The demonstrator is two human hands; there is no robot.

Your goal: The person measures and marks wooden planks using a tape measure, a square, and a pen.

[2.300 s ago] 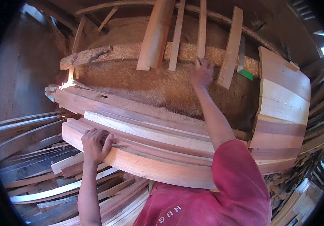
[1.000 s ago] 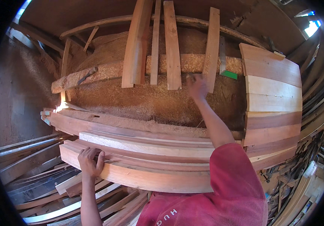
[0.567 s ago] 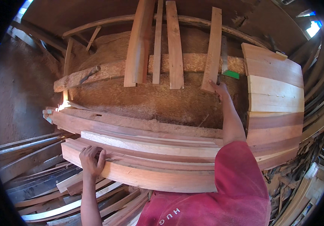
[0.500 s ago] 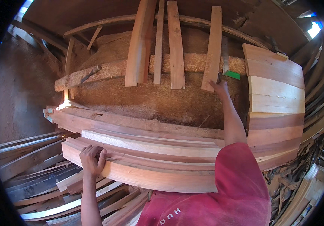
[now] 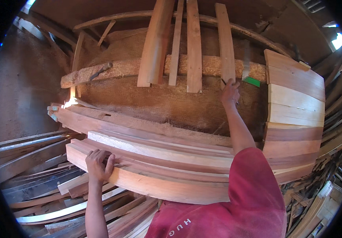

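Note:
My left hand (image 5: 98,163) is closed over the near edge of a thick pale plank (image 5: 151,184), its fingers curled over the top. My right hand (image 5: 230,93) reaches forward to the near end of a reddish-brown board (image 5: 225,43) that lies across a rough beam. Between its fingers is a thin dark stick, seemingly a pencil (image 5: 223,81), pointing at the board's end. Just right of this hand, a square with a green handle (image 5: 252,81) and a grey blade rests on the beam.
Three other narrow boards (image 5: 194,51) lie across the rough beam (image 5: 119,71). A dark-bladed tool (image 5: 99,71) rests at its left. Joined planks (image 5: 296,103) form a panel at right. Long stacked boards (image 5: 159,152) run before me; loose timber (image 5: 52,178) is heaped at lower left.
My right hand has shifted slightly and turned, and the dark stick now shows at the board's end. The board's near end has swung away and straightened. My left hand stays on the plank.

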